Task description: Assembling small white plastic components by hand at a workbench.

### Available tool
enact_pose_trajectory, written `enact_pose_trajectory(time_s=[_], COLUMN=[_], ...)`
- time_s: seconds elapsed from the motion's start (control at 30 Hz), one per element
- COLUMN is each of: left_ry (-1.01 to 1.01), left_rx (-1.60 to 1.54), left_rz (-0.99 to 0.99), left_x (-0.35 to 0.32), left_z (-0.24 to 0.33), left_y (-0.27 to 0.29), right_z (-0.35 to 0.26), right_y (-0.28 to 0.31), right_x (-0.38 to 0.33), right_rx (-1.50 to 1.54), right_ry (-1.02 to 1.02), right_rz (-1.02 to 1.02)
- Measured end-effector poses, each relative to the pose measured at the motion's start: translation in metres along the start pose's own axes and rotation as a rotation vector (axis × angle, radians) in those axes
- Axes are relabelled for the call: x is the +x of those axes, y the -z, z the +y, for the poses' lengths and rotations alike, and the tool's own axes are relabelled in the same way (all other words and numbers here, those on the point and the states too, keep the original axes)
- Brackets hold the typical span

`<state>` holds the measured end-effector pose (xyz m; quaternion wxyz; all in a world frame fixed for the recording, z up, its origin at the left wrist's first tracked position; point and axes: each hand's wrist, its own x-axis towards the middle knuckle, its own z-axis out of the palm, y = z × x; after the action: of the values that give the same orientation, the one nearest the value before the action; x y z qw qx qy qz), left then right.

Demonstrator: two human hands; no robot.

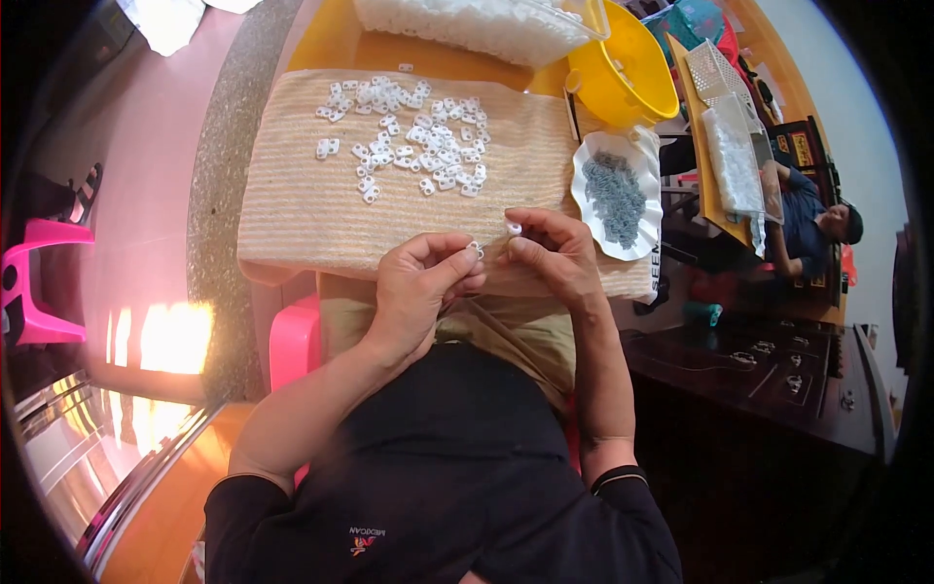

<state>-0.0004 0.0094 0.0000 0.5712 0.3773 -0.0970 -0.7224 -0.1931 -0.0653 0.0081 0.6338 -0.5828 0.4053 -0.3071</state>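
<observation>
Your left grip (413,287) pinches a small pale piece (477,249) between thumb and finger, and your right grip (559,258) pinches a little white piece (514,230) near it — your fingers hide parts of both, over the near edge of the striped cloth (292,195). Past your hands, a messy heap of white bits (443,151) lies on the cloth, and a wavy white dish (644,161) of gray bits (613,195) sits right of your right grip. A big yellow tub (628,83) and a full clear box (593,19) stand at the far side of the worktop (326,44).
</observation>
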Motion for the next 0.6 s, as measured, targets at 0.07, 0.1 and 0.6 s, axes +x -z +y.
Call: enact_pose_trajectory(time_s=[0.07, 0.1, 0.6], left_ry=[0.003, 0.0, -0.003], left_rx=[-0.006, -0.009, -0.009], left_rz=[-0.002, -0.007, 0.006], left_x=[-0.0003, -0.0006, 0.0008], left_z=[0.0009, 0.0016, 0.003], left_y=[-0.0002, -0.0006, -0.002], right_z=[0.0004, -0.0015, 0.0017], right_y=[-0.0008, -0.0021, -0.0045], right_x=[0.0002, 0.0003, 0.0022], right_rx=[0.006, 0.0, 0.147], right_ry=[0.018, -0.001, -0.055], right_rz=[-0.006, 0.009, 0.013])
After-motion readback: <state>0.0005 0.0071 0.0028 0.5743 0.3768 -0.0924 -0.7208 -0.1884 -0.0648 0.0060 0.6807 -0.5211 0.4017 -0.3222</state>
